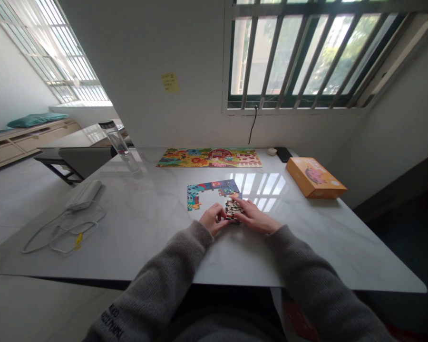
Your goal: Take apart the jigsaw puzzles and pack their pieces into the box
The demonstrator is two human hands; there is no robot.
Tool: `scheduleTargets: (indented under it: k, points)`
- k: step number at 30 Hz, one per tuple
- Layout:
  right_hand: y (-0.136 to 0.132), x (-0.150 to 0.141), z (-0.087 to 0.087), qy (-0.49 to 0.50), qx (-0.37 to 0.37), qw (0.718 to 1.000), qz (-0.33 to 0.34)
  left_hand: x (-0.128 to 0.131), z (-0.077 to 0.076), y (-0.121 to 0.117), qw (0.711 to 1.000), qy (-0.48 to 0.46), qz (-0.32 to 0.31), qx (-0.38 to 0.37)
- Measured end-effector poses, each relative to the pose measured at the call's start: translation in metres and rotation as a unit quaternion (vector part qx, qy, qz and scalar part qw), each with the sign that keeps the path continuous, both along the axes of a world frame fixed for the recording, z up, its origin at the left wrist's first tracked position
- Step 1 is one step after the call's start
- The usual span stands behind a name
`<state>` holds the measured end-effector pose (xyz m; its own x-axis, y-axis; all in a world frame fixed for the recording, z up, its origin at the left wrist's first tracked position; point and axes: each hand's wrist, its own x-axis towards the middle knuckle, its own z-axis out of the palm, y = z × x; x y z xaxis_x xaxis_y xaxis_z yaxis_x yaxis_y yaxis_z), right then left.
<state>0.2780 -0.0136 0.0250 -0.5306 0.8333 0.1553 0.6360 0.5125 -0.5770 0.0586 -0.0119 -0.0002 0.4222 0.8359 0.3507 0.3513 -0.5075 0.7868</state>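
A partly joined jigsaw puzzle (193,190) with blue and red patterns lies flat on the white table, its border curving around a bare middle. At its right side sits a stack of puzzle pieces (231,209), their edges facing up. My right hand (256,216) spans this stack, thumb at the near side and fingers at the far side. My left hand (213,218) is closed at the stack's left edge, fingers curled and thumb pressed in; what lies between them is hidden.
Behind lies a long finished picture puzzle (210,158). An orange box (316,178), a black phone (283,154) and a small white cup (272,151) stand at the right. On the left are a glass bottle (117,141) and a white device with a cable (83,195).
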Motion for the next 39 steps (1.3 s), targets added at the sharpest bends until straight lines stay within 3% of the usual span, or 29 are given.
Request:
scheduleTargets:
  k: [7, 10, 14, 17, 22, 26, 32, 39]
  points:
    - [0.002, 0.003, -0.006, 0.045, 0.014, 0.999, 0.005, -0.002, -0.001, 0.002, 0.997, 0.029, 0.07, 0.026]
    - [0.0, -0.003, -0.009, 0.06, -0.01, 0.998, 0.013, -0.009, -0.005, 0.006, 0.998, 0.02, 0.016, 0.05]
    - [-0.005, -0.01, -0.007, 0.048, -0.032, 0.998, 0.015, -0.019, -0.01, 0.011, 0.997, -0.006, -0.082, 0.009]
    - [-0.001, -0.008, -0.004, 0.073, -0.019, 0.997, 0.024, -0.023, -0.009, 0.014, 0.997, -0.002, -0.082, 0.005]
    - [0.026, 0.008, -0.012, 0.102, 0.103, 0.984, -0.105, -0.027, -0.008, 0.02, 0.998, 0.037, -0.03, 0.042]
    - [0.049, 0.016, -0.024, 0.037, 0.143, 0.98, -0.131, -0.03, -0.011, 0.025, 0.995, 0.067, -0.017, 0.066]
    - [0.06, 0.015, -0.027, -0.05, 0.114, 0.983, -0.136, -0.031, -0.012, 0.026, 0.993, 0.09, -0.016, 0.072]
    - [0.044, 0.021, -0.015, -0.031, 0.028, 0.993, -0.11, -0.03, -0.012, 0.026, 0.995, 0.065, -0.016, 0.069]
